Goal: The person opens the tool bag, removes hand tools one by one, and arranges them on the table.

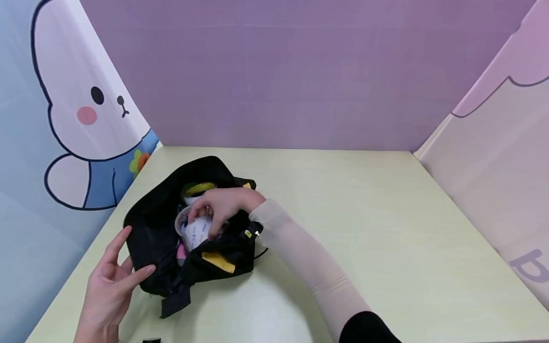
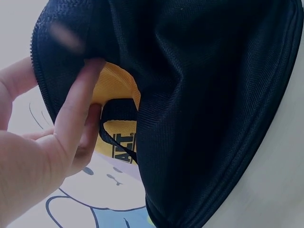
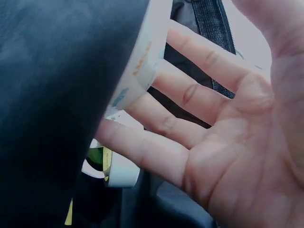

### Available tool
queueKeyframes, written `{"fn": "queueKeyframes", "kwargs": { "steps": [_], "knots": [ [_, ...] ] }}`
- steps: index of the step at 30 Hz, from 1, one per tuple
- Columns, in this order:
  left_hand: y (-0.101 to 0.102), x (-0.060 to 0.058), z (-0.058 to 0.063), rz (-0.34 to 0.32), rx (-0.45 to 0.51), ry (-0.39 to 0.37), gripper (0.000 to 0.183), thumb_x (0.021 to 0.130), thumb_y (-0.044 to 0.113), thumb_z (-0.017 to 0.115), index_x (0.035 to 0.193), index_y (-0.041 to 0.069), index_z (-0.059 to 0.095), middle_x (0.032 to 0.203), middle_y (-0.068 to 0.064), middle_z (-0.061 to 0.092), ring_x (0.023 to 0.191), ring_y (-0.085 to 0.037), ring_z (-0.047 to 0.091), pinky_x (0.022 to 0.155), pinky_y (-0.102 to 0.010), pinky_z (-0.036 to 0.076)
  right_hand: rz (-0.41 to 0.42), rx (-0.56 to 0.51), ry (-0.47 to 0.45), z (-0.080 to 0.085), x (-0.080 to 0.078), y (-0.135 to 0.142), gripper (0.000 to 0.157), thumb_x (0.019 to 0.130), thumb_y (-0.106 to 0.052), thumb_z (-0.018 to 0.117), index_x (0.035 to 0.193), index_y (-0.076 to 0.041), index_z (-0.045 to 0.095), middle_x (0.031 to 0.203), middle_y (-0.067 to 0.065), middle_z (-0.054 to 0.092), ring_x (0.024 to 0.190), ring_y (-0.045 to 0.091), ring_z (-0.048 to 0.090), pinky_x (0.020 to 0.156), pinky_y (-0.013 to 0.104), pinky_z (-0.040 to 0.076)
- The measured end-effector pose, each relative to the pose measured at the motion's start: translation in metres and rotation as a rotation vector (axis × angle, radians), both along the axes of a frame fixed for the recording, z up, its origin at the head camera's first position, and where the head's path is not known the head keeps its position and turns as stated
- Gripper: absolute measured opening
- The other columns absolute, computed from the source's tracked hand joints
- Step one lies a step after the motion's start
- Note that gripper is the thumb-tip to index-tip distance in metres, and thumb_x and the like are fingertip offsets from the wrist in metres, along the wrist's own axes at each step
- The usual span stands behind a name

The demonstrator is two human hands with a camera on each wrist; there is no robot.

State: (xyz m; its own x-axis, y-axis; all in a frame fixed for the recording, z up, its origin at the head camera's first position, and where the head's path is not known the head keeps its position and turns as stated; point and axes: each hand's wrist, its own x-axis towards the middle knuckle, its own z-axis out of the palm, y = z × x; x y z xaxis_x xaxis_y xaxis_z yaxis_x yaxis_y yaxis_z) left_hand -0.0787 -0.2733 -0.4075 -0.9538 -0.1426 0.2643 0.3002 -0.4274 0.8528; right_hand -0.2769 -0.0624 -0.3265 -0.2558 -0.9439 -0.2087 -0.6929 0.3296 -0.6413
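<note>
A black fabric bag (image 1: 156, 247) with a zipped edge lies unzipped at the left of the table. My left hand (image 1: 110, 281) grips its left side, thumb in front; the left wrist view shows the yellow inside of the bag (image 2: 114, 85) by the fingers. Inside the bag, my right hand (image 1: 225, 205) pinches a whitish roll of tape (image 1: 198, 232) with print on its side. In the right wrist view the fingers lie along that roll (image 3: 142, 66), and the thumb's grip is out of sight. Behind it sits a second roll (image 1: 199, 189), white and yellow.
A pink item (image 1: 181, 251) shows low in the bag's mouth. A yellow patch (image 1: 218, 261) is on the bag's front edge. Part of a small black object (image 1: 152, 340) lies at the near table edge. Printed cloth walls (image 1: 283, 76) stand around the pale table (image 1: 364, 219).
</note>
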Motion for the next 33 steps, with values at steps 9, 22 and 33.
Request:
{"fn": "queueKeyframes", "kwargs": {
  "steps": [9,22,33],
  "knots": [
    [0.000,0.000,0.000,0.045,-0.020,-0.007,0.093,0.080,-0.038,0.045,0.157,0.011,0.029,0.166,-0.001,0.001,0.121,-0.007,0.057,0.083,-0.026,0.056,-0.057,-0.074,0.061,0.016,0.005,0.003,0.051,0.075,-0.021,0.088,0.122,-0.017,0.068,0.105,-0.001,0.060,0.092,0.013,0.052,0.080,0.018,0.047],
    [0.007,0.003,0.000,0.132,0.010,-0.008,0.097,0.076,-0.041,0.046,0.155,0.013,0.031,0.141,-0.009,0.033,0.113,-0.015,0.062,0.075,-0.029,0.059,-0.121,-0.264,0.021,0.030,0.002,0.014,0.050,0.075,-0.021,0.088,0.120,-0.011,0.068,0.097,0.002,0.063,0.086,0.014,0.058,0.080,0.021,0.051],
    [0.012,0.004,-0.002,0.118,0.033,0.023,0.096,0.076,-0.042,0.046,0.154,0.011,0.033,0.139,-0.011,0.036,0.111,-0.016,0.064,0.076,-0.028,0.059,-0.269,-0.328,-0.106,0.038,0.002,0.027,0.043,0.079,-0.016,0.085,0.118,-0.010,0.067,0.091,0.004,0.067,0.076,0.016,0.063,0.070,0.029,0.055]
  ]
}}
